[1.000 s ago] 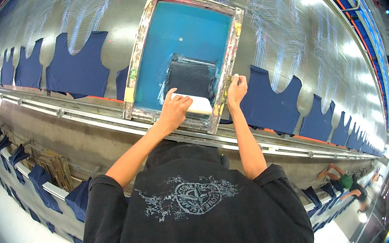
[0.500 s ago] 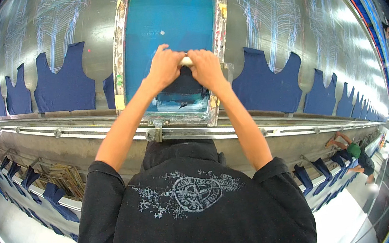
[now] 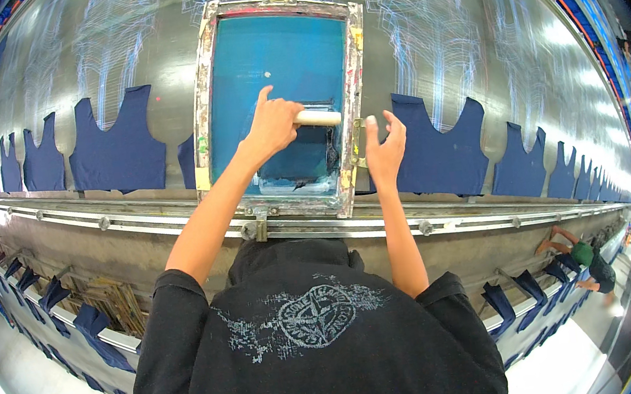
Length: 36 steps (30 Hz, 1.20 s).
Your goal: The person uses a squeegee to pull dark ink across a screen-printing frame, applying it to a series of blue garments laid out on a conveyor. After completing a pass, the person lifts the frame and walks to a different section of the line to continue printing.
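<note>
A screen-printing frame (image 3: 357, 68) with blue mesh (image 3: 278, 42) lies flat on the long table before me. My left hand (image 3: 273, 128) is closed round one end of a squeegee (image 3: 320, 118) with a pale round handle, its index finger stretched out. The squeegee rests over a dark rectangular area of the mesh, where dark ink (image 3: 332, 148) shows along the right side. My right hand (image 3: 386, 150) holds nothing; its fingers are apart, just off the frame's right edge near a metal bracket (image 3: 358, 141). Whether it touches the bracket I cannot tell.
Dark blue tank-top-shaped fabric pieces (image 3: 438, 148) lie in a row on the table, left and right of the frame. A metal rail (image 3: 155, 221) follows its near edge. Behind me, more blue pieces hang over another table. A person (image 3: 583, 260) bends at the far right.
My right hand has let go of the squeegee handle and moved right, outside the frame. My left hand still grips the handle, which has come slightly nearer to me and now shows more fully.
</note>
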{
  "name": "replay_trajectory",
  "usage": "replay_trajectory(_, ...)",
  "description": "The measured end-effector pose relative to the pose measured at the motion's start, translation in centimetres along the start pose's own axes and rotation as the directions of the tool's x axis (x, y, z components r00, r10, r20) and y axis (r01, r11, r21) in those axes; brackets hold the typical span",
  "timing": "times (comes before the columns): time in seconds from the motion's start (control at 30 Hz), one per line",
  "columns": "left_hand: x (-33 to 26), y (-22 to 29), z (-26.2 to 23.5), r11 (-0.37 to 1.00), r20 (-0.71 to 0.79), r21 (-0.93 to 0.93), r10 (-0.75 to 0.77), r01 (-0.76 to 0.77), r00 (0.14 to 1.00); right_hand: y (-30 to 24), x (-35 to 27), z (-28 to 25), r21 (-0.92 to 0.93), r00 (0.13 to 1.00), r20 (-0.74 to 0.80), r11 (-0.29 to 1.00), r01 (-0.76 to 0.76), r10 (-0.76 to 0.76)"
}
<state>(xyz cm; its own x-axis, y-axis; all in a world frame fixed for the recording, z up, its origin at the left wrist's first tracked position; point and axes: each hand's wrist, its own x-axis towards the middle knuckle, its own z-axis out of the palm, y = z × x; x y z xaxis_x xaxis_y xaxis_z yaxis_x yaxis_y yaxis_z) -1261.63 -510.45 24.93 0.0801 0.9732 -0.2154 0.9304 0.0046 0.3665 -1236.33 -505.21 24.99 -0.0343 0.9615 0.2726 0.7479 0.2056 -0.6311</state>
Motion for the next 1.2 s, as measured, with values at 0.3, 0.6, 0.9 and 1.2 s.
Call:
replay_trajectory(0.3, -13.5, 4.6, 3.4, 0.981, -0.361, -0.171, 0.025, -0.092, 0.932, 1.0, 0.9, 2.9, 0.415, 0.824, 0.292, 0.712, -0.566, 0.485)
replay_trajectory(0.6, -23.5, -12.0, -0.8, 0.994, -0.275, -0.112, -0.044, 0.014, 0.960, -14.9, -7.9, 16.7, 0.539, 0.887, 0.280, 0.704, -0.463, 0.368)
replay_trajectory(0.9, -34.9, -33.0, -5.4, 0.989, -0.243, -0.122, -0.116, 0.088, 0.963, -31.6, -17.4, 32.0, 0.475, 0.917, 0.208, 0.785, -0.398, 0.339)
replay_trajectory(1.2, -30.4, -38.4, -8.1, 0.983, 0.161, -0.183, 0.042, -0.012, 0.986, -34.1, -16.3, 31.1, -0.051, 0.983, 0.167, 0.996, -0.068, 0.075)
